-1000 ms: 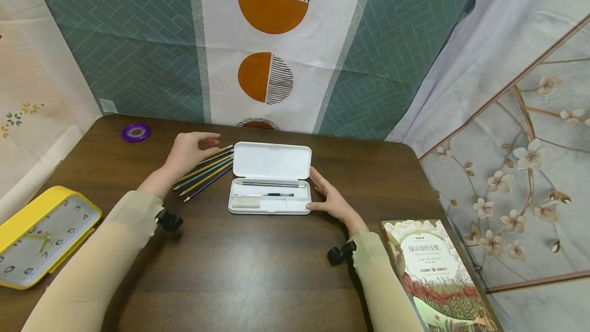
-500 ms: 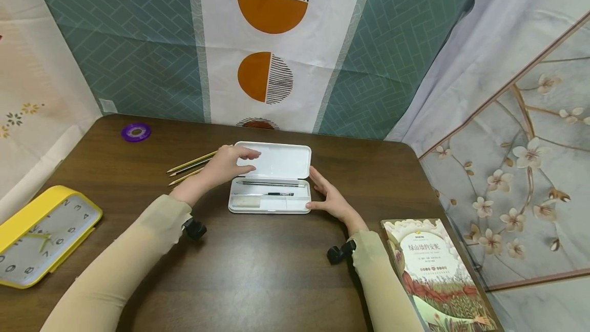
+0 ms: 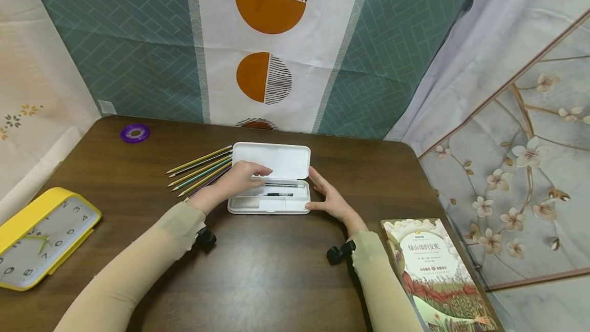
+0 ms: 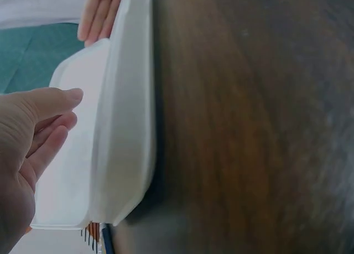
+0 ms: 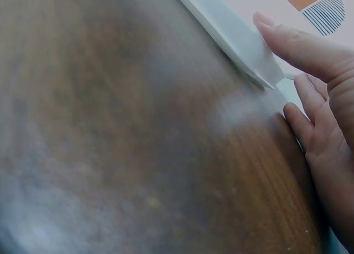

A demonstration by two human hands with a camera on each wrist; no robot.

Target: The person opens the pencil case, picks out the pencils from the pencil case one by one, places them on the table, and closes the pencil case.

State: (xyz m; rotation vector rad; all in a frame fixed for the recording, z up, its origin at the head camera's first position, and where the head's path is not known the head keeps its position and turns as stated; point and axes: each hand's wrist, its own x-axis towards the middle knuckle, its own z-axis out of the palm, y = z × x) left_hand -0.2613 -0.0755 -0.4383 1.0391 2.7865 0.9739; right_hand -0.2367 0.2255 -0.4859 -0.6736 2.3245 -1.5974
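A white pencil case (image 3: pixel 299 205) lies open on the table, its lid (image 3: pixel 288 160) folded back. Inside are a pencil (image 3: pixel 290 185), a thin brush with a dark middle (image 3: pixel 278 194) and a pale block (image 3: pixel 249 202). My left hand (image 3: pixel 240 178) reaches over the case's left half, hiding part of it; thumb and fingers are loosely bent with nothing between them in the left wrist view. At the case's right end is my right hand (image 3: pixel 329 201), fingers extended, thumb at the front corner. Several coloured pencils (image 3: pixel 199 160) fan out left of the case.
A yellow-framed clock (image 3: pixel 50 237) stands at the left. Behind it, near the table's back left corner, lies a purple ring-shaped roll (image 3: pixel 135 133). A book (image 3: pixel 433 270) lies at the right edge. Patterned cloth (image 3: pixel 152 55) hangs behind the table.
My left hand has moved right and toward me, from above the coloured pencils, past the lid, to over the case's tray. The right hand stays at the case's right end.
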